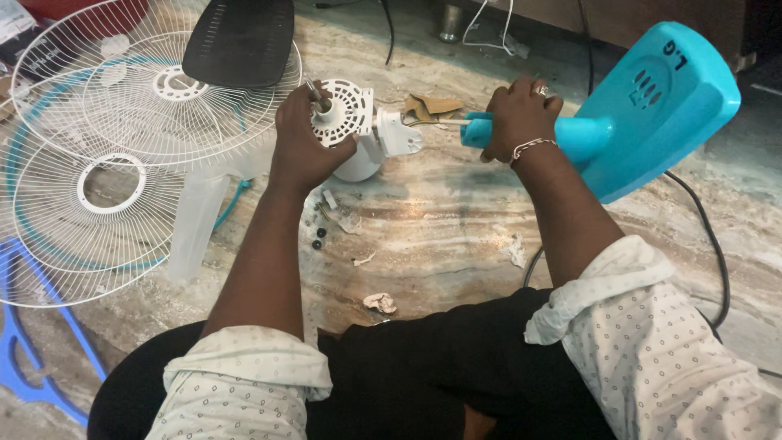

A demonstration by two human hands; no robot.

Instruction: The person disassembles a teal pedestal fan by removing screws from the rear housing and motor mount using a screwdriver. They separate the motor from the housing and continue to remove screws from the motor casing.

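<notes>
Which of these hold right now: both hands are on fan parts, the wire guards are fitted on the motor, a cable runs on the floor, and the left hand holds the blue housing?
1. Both hands hold fan parts. True: left hand on the white motor unit, right hand on the blue housing.
2. The wire guards are fitted on the motor. False: they lie on the floor to the left.
3. A black cable runs on the floor. True.
4. The left hand holds the blue housing. False: the right does.

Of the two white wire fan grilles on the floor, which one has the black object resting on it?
The upper white wire fan grille, with the black slotted cover on its rim; the lower grille carries nothing.
</notes>
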